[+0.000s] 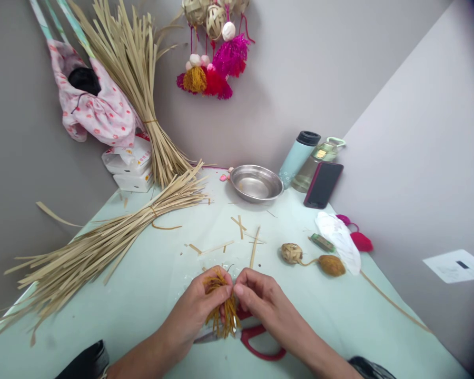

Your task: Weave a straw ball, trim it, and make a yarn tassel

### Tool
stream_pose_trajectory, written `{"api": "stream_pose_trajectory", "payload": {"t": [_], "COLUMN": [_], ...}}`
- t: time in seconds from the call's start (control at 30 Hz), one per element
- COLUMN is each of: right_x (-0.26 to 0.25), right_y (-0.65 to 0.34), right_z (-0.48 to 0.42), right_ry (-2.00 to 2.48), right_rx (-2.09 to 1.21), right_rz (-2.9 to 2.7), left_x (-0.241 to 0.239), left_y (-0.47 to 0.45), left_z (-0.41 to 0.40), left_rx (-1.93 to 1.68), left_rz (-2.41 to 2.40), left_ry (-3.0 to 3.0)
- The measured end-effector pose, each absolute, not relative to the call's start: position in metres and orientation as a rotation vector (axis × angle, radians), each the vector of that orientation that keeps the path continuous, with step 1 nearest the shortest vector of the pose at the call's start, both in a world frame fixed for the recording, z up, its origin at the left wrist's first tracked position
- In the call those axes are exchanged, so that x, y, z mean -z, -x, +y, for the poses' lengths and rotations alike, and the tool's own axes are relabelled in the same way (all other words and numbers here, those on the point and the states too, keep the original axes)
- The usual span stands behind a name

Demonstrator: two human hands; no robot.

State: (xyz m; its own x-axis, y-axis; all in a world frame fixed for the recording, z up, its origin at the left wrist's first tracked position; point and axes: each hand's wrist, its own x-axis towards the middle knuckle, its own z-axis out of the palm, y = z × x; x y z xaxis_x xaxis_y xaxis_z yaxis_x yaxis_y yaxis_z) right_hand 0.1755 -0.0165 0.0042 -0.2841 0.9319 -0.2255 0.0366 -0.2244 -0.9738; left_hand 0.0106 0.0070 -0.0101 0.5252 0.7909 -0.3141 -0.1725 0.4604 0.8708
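Note:
My left hand (210, 300) is closed around a mustard-yellow yarn tassel (228, 317), whose loose strands hang down below the fingers. Right beside it, the thumb and forefinger of my right hand (256, 296) are pinched together at the tassel's edge. Whatever sits in that pinch is too small to make out. Under both hands lies a pair of scissors with red handles (263, 357), its blades partly covered by the tassel and my left hand. A clear plastic piece (189, 279) shows just behind my left hand.
Bundled straw strips (142, 223) lie at left; another bundle (142, 79) leans on the wall. A metal bowl (256, 184), a tumbler (300, 155), a bottle (310, 171) and a phone (324, 184) stand behind. A woven ball (291, 253) tied to a yellow tassel (332, 265) lies right.

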Motion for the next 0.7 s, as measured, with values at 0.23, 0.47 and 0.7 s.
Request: {"api": "stream_pose_trajectory", "payload": {"t": [0.23,0.47,0.7], "right_x": [-0.0061,-0.0089,-0.0121], "right_y": [-0.177,-0.1742,-0.1831], "right_z": [-0.0152,-0.0149,-0.0085], "right_ry": [1.305,1.348,1.488], "right_rx": [-1.527,-1.53,-1.306], "right_rz": [-1.309,-1.348,-1.277], "left_x": [0.0112,0.0119,0.013], "left_y": [-0.0104,-0.0102,-0.0109], "left_z": [0.0071,0.0083,0.0083], "left_rx": [-0.709,-0.722,-0.714], "left_rz": [0.862,0.912,0.91], "left_ry": [-0.933,-1.072,-0.991]}}
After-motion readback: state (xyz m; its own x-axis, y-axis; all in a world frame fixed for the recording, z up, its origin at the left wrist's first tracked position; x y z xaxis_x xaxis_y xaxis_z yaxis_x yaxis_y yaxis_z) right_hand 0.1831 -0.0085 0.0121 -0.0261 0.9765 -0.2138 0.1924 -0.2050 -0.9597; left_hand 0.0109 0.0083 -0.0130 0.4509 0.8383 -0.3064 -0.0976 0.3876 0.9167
